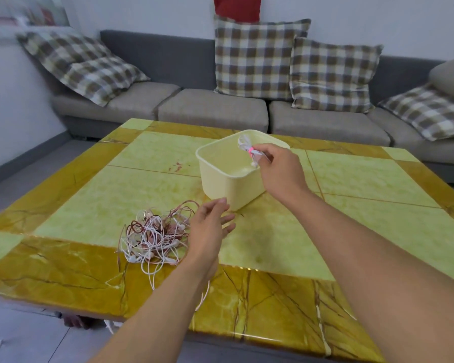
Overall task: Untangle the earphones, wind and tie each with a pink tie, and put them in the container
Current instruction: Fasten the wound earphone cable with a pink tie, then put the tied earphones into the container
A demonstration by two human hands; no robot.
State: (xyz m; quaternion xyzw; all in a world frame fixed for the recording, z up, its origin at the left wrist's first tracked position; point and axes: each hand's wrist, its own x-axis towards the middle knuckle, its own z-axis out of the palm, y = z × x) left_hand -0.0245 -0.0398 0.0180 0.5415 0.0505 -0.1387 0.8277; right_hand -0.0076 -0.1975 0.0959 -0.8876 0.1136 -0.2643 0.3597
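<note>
A cream plastic container (pixel 228 186) stands open on the table's middle. My right hand (pixel 279 169) hovers over its right rim, pinching a wound white earphone bundle (pixel 245 144) bound with a pink tie (pixel 251 150); the bundle hangs above the container's opening. A tangled heap of white and dark red earphones (pixel 155 234) lies on the table to the near left. My left hand (pixel 211 229) floats just right of the heap, fingers spread, holding nothing. One white cord trails from the heap toward the table's front edge.
The table (pixel 351 205) is glossy green and yellow marble. A grey sofa (pixel 212 108) with several checked cushions runs behind it. The table's front edge lies close to me, with grey floor below.
</note>
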